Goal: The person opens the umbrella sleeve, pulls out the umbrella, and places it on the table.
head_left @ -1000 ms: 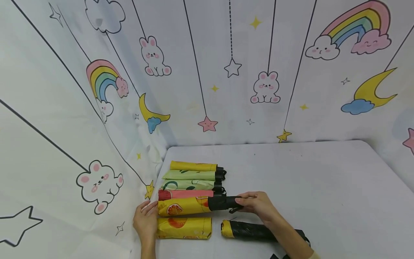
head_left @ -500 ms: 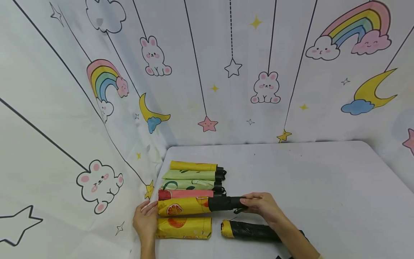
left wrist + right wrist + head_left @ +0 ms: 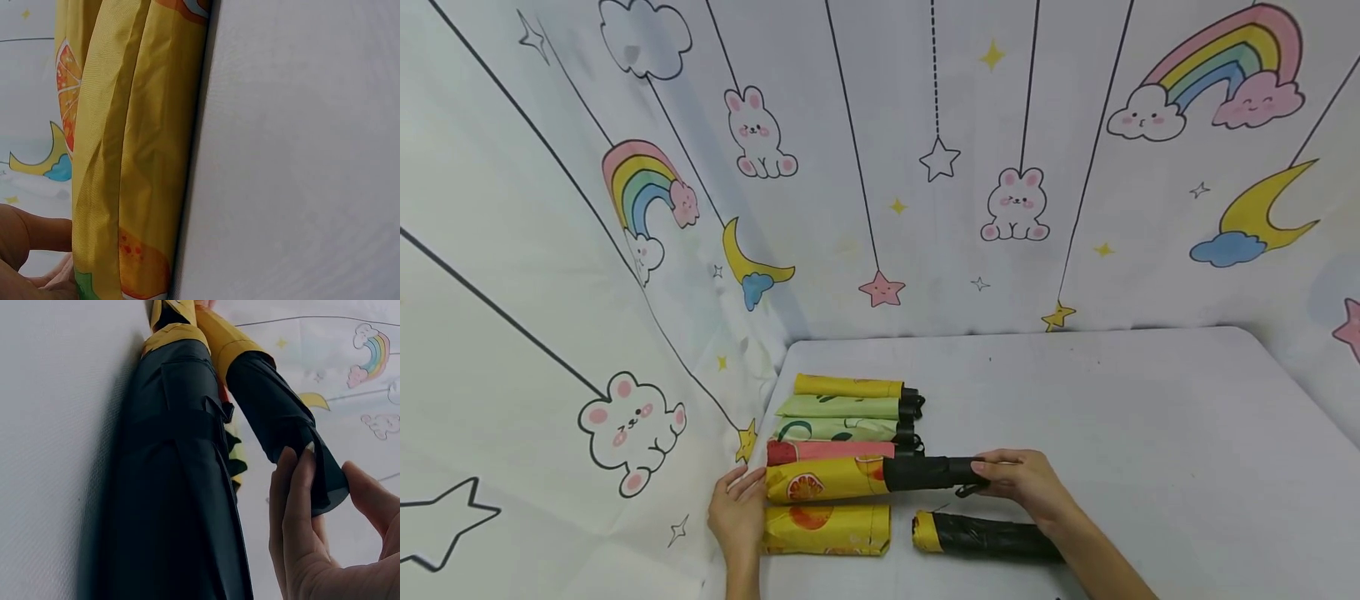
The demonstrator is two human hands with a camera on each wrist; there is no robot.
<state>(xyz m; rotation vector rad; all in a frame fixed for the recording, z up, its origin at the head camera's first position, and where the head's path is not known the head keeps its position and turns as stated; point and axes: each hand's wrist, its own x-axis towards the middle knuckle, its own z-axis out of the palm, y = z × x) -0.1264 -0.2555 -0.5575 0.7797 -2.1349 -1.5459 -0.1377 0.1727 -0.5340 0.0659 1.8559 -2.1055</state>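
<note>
A black folded umbrella (image 3: 925,472) sticks out of a yellow orange-print sleeve (image 3: 842,478). My right hand (image 3: 1026,487) pinches its far black end; in the right wrist view, thumb and fingers of that hand (image 3: 319,550) lie on opposite sides of the black end (image 3: 328,490). At the sleeve's left end my left hand (image 3: 739,510) holds it by the fingers. In the left wrist view, the left hand (image 3: 37,250) is partly hidden behind a nearer yellow sleeve (image 3: 150,156).
Behind lie a pink-red umbrella (image 3: 842,451), two green ones (image 3: 842,428) (image 3: 842,407) and a yellow one (image 3: 850,386). In front are a flat yellow sleeve (image 3: 827,529) and another black umbrella with a yellow end (image 3: 992,535). A white printed cloth surrounds the table (image 3: 1150,417).
My right hand has moved right with the black end, and more of the black part shows beyond the sleeve. The left hand and the sleeve have stayed in place.
</note>
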